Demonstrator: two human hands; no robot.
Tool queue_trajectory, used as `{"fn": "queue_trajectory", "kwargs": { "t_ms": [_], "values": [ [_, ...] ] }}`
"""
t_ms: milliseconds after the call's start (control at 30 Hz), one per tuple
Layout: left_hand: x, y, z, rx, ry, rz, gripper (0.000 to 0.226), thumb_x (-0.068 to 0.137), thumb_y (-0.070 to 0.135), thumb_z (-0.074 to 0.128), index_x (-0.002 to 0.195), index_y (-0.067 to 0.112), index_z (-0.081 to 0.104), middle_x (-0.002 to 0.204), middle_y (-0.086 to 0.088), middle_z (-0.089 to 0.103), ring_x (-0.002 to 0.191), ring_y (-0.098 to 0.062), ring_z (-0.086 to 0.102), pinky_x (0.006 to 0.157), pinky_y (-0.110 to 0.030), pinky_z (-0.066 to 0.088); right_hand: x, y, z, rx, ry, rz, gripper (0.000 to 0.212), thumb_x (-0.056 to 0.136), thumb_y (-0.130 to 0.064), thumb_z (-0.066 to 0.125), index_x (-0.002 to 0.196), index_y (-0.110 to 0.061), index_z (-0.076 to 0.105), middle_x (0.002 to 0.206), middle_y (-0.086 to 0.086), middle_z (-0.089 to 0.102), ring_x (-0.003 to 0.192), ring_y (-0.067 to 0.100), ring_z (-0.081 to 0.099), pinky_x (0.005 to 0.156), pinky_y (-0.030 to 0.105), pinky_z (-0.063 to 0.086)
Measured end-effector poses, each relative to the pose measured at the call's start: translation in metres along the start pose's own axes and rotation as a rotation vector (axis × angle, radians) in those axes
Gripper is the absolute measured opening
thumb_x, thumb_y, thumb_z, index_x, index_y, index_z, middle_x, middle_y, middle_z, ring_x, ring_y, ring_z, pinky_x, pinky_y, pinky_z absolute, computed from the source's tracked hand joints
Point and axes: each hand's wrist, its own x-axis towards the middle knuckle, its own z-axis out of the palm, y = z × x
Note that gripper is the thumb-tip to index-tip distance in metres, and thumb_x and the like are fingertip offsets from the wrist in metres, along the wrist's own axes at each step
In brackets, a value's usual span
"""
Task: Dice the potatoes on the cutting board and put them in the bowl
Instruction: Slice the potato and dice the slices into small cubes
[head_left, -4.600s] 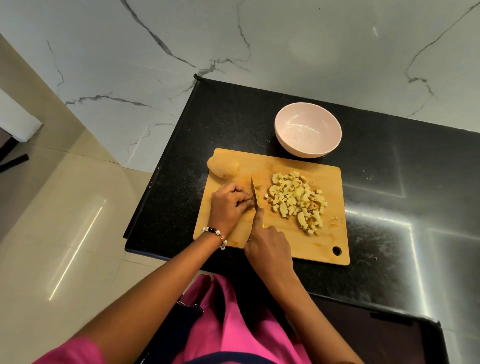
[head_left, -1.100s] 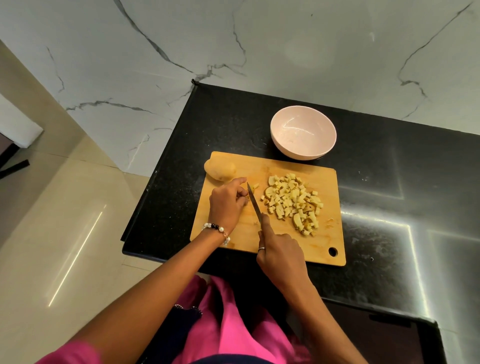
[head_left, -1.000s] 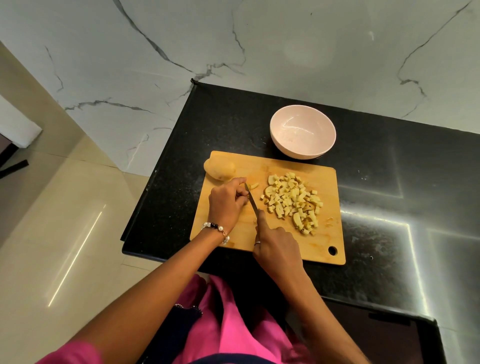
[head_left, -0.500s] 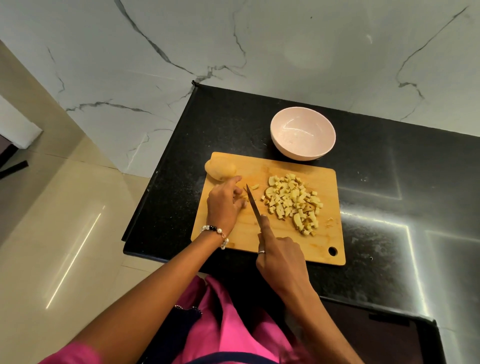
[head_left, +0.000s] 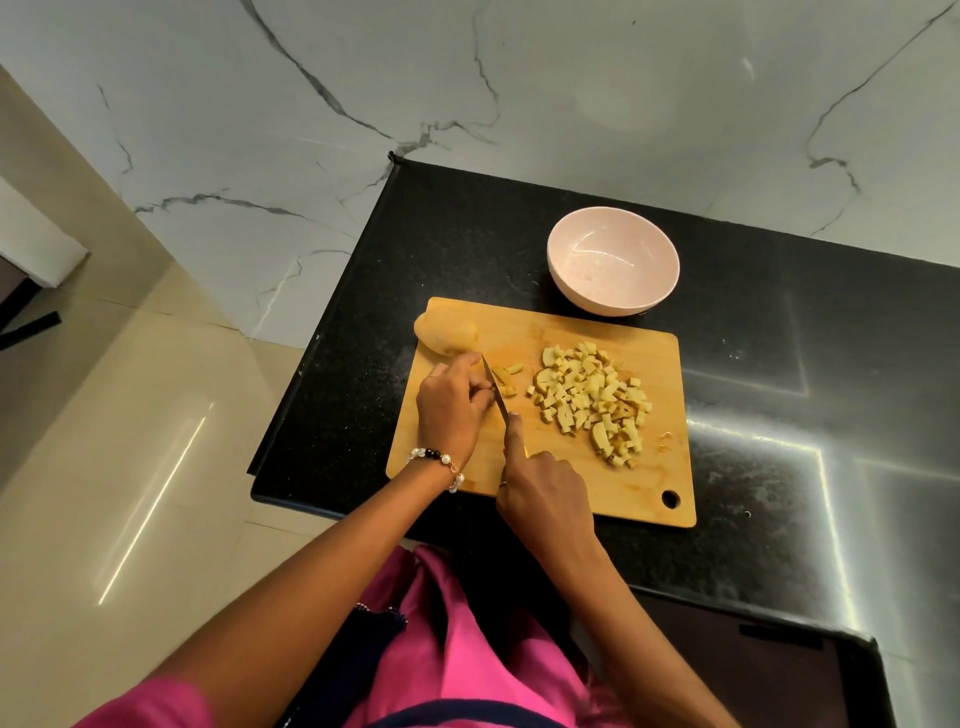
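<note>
A wooden cutting board (head_left: 654, 478) lies on the black counter. On its right half sits a heap of diced potato (head_left: 592, 400). A whole peeled potato (head_left: 444, 335) rests at the board's far left corner. My left hand (head_left: 452, 405) presses down a potato piece, mostly hidden under my fingers. My right hand (head_left: 545, 493) grips a knife (head_left: 493, 387), forefinger along its spine, the blade against my left fingers. A few fresh cuts (head_left: 506, 376) lie just right of the blade. The pale pink bowl (head_left: 613, 267) stands empty behind the board.
The black counter (head_left: 779, 374) ends at an edge just left of the board, with tiled floor (head_left: 130, 467) below. A marble wall (head_left: 519, 93) rises behind the bowl. A dark recessed panel (head_left: 753, 670) sits at the near right.
The knife has kept chopping beside my left fingers, and a few new pieces lie right of the blade. My left hand has crept slightly left. The heap, whole potato and bowl stay put.
</note>
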Motion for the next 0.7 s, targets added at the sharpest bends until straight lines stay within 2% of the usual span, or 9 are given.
{"fn": "queue_trajectory", "kwargs": {
  "t_ms": [100,200,267,367,433,467,533,600,700],
  "values": [
    [-0.001,-0.001,0.000,-0.007,0.009,0.005,0.044,0.071,0.011,0.078,0.113,0.007,0.064,0.077,0.002,0.072,0.083,-0.021,0.063,0.079,-0.034,0.049,-0.020,0.003,0.008,0.009,-0.040,0.003,0.072,0.092,-0.014,0.033,0.151,-0.013,-0.007,0.090,0.014,0.060,0.065,0.028,0.044,0.044,0.032,0.016],
    [0.002,-0.005,-0.001,-0.026,-0.012,-0.007,0.048,0.068,0.013,0.081,0.113,0.009,0.064,0.076,0.005,0.072,0.083,-0.019,0.064,0.079,-0.035,0.050,-0.041,0.007,0.010,0.059,-0.055,0.027,0.071,0.092,-0.017,0.033,0.151,-0.017,-0.007,0.093,0.012,0.062,0.077,0.031,0.058,0.053,0.034,0.029],
    [0.003,-0.009,-0.002,-0.048,-0.056,0.002,0.052,0.067,0.014,0.081,0.115,0.012,0.063,0.077,0.007,0.072,0.083,-0.017,0.063,0.080,-0.032,0.049,-0.047,0.013,0.009,0.154,-0.041,0.078,0.067,0.095,-0.022,0.033,0.151,-0.022,-0.003,0.093,0.011,0.063,0.081,0.032,0.060,0.059,0.034,0.032],
    [0.002,-0.005,-0.003,-0.118,-0.158,0.013,0.051,0.068,0.014,0.080,0.116,0.015,0.063,0.081,0.007,0.073,0.086,-0.010,0.063,0.083,-0.018,0.044,-0.048,0.024,0.004,0.272,0.051,0.116,0.062,0.097,-0.025,0.034,0.151,-0.024,0.003,0.082,0.009,0.064,0.074,0.031,0.060,0.057,0.033,0.033],
    [0.003,0.000,-0.003,-0.176,-0.198,-0.002,0.043,0.072,0.013,0.077,0.113,0.016,0.065,0.086,0.006,0.073,0.088,-0.003,0.063,0.082,-0.003,0.038,-0.045,0.029,0.001,0.357,0.120,0.125,0.057,0.099,-0.026,0.034,0.151,-0.024,0.010,0.074,0.009,0.064,0.067,0.030,0.059,0.054,0.032,0.032],
    [0.005,0.002,-0.003,-0.193,-0.193,-0.006,0.038,0.075,0.013,0.075,0.112,0.015,0.066,0.087,0.006,0.073,0.087,-0.001,0.063,0.082,-0.002,0.039,-0.043,0.031,0.001,0.391,0.143,0.134,0.056,0.099,-0.027,0.034,0.151,-0.025,0.013,0.072,0.010,0.064,0.065,0.030,0.058,0.053,0.033,0.032],
    [0.014,0.003,-0.002,-0.153,-0.127,0.038,0.025,0.081,0.011,0.070,0.106,0.015,0.069,0.087,0.004,0.073,0.084,-0.004,0.064,0.080,-0.017,0.049,-0.040,0.034,-0.001,0.431,0.160,0.154,0.054,0.100,-0.028,0.035,0.150,-0.025,0.017,0.070,0.011,0.064,0.064,0.032,0.058,0.054,0.036,0.037],
    [0.025,0.003,-0.003,-0.063,-0.071,0.121,0.017,0.083,0.009,0.067,0.098,0.013,0.072,0.087,0.000,0.072,0.084,-0.013,0.064,0.076,-0.033,0.053,-0.038,0.035,-0.001,0.470,0.170,0.163,0.053,0.100,-0.028,0.036,0.150,-0.026,0.018,0.070,0.011,0.064,0.064,0.032,0.058,0.055,0.038,0.040],
    [0.039,0.003,-0.003,0.117,-0.176,0.261,0.017,0.086,0.008,0.062,0.099,0.013,0.072,0.093,-0.004,0.070,0.089,-0.019,0.062,0.076,-0.036,0.052,-0.041,0.031,-0.001,0.468,0.165,0.118,0.053,0.100,-0.028,0.036,0.150,-0.024,0.019,0.072,0.012,0.065,0.065,0.032,0.059,0.053,0.034,0.031]
  ]
}}
